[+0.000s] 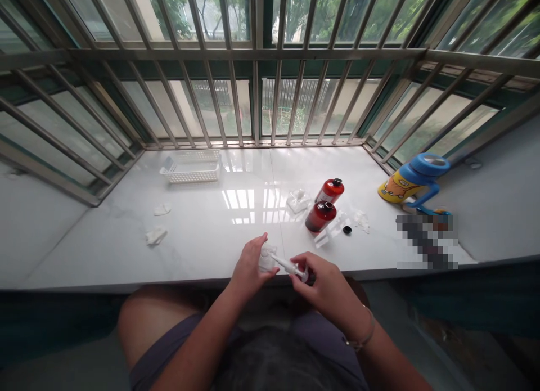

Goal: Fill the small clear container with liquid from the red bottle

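Note:
My left hand (pixel 250 267) is curled around a small clear bottle (pixel 267 259) at the counter's front edge, thumb on the near side and fingers on the far side. Between the fingers of my right hand (pixel 318 278) is a white pump top (pixel 291 266). Its thin end points left and reaches the clear bottle's mouth; whether it is inside cannot be made out. Beyond my right hand stand a dark red bottle (pixel 320 218) and a brighter red bottle (pixel 330 192), each with a black neck. A clear plastic piece (pixel 330 231) lies beside them.
A black cap (pixel 347 230) and crumpled tissue (pixel 361 221) lie to the right. A clear square-based item (pixel 298 201) sits behind. A white basket (pixel 192 175) stands far left, near wadded tissues (pixel 156 235). At right is a blue and yellow flask (pixel 411 180) beside a blurred-out object (pixel 428 242).

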Action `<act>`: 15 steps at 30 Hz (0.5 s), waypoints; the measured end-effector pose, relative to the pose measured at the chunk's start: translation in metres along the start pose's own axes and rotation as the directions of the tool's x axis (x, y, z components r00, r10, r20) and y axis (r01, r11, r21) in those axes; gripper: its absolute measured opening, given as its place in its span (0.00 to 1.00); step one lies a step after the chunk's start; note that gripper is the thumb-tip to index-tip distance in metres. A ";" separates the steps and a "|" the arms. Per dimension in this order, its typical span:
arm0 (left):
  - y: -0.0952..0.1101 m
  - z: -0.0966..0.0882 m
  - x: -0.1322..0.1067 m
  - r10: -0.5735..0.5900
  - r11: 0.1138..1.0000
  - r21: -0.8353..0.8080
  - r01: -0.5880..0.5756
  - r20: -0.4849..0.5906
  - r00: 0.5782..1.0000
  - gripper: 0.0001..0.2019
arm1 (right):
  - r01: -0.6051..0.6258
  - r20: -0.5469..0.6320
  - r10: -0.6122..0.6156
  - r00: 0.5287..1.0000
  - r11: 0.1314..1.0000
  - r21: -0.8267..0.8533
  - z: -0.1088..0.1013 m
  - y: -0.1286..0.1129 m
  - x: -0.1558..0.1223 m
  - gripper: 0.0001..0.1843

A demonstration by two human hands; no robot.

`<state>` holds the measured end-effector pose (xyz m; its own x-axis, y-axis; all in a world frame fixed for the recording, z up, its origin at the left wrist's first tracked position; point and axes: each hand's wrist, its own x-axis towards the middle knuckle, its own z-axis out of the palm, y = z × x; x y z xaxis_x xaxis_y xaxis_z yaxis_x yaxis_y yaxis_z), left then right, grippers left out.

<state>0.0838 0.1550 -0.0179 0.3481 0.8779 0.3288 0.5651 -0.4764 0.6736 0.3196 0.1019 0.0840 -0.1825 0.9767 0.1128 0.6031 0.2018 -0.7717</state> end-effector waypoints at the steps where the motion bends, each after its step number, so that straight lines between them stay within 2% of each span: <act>1: 0.000 0.000 0.000 -0.003 1.000 0.003 0.003 0.002 1.000 0.51 | 0.011 0.007 -0.010 1.000 1.000 -0.022 0.001 -0.001 0.001 0.10; 7: -0.003 0.003 -0.001 0.014 0.999 0.038 -0.014 0.007 1.000 0.50 | 0.084 0.044 -0.081 0.996 0.993 -0.084 0.009 -0.017 0.017 0.13; 10: -0.005 0.005 -0.001 0.030 0.998 0.048 -0.029 -0.004 1.000 0.48 | 0.127 0.062 -0.123 0.990 0.989 -0.078 0.017 -0.024 0.032 0.11; 15: -0.006 0.005 -0.001 0.021 1.000 0.006 -0.021 -0.016 1.000 0.45 | 0.205 0.000 -0.207 0.978 0.969 -0.138 0.046 -0.013 0.054 0.07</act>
<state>0.0837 0.1568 -0.0252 0.3480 0.8685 0.3529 0.5622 -0.4946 0.6628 0.2664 0.1483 0.0708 -0.3033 0.9138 0.2702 0.6542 0.4058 -0.6382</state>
